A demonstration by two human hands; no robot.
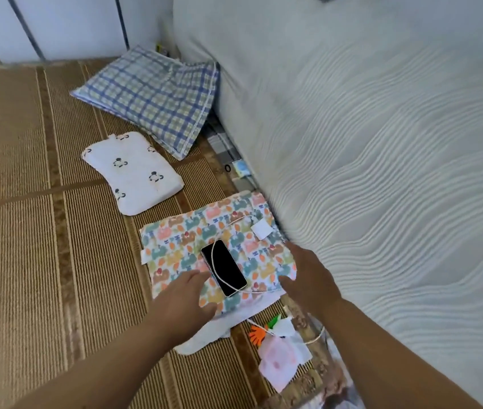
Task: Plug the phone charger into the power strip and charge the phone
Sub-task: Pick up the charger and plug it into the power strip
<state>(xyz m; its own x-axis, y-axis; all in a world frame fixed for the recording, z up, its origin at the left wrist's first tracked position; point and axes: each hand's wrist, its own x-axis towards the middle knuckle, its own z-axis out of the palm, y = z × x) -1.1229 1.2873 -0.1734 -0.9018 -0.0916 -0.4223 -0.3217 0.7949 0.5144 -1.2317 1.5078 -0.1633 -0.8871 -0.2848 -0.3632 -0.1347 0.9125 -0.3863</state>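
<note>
A black phone [224,267] lies screen-up on a folded colourful cartoon-print cloth [175,249] on the woven mat. A white cable [213,255] curves across the phone's screen and runs up to a white charger block [262,229] near the cloth's far right corner. My left hand [184,299] hovers just left of the phone's near end, fingers apart, holding nothing. To the right of the phone, my right hand [308,276] is spread open over the cloth's edge, also without anything in it. No power strip is visible.
A grey-white textured mattress [382,143] stands along the right. A plaid pillow [151,95] and a small white mouse-print pillow [132,172] lie further back on the mat [27,202]. Orange and pink bits with white tissue [278,352] lie near my right forearm.
</note>
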